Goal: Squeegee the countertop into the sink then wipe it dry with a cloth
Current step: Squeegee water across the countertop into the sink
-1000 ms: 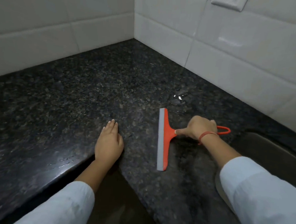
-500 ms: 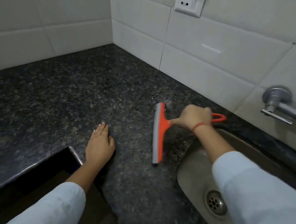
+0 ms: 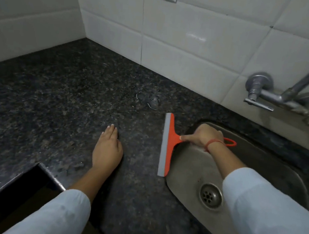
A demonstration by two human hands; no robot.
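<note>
Our right hand [image 3: 205,137] grips the handle of the orange plastic squeegee with the grey rubber blade [image 3: 168,145], forefinger stretched along its neck. The blade appears to rest on the dark speckled granite desk [image 3: 59,101], just beside the left rim of the stainless steel sink [image 3: 188,166], with the handle out over the basin. Our left hand [image 3: 107,148] lies flat and relaxed on the desk, apart from the blade, holding nothing.

We judge the squeegee step to be in hand, with the blade where a stroke into the sink would end. A small puddle of water [image 3: 151,99] lies beyond the blade's far end, near the white tiled wall. The next move calls for setting the blade behind that puddle and drawing it sinkward under even pressure. We see no cloth, so the drying is not yet begun.
</note>
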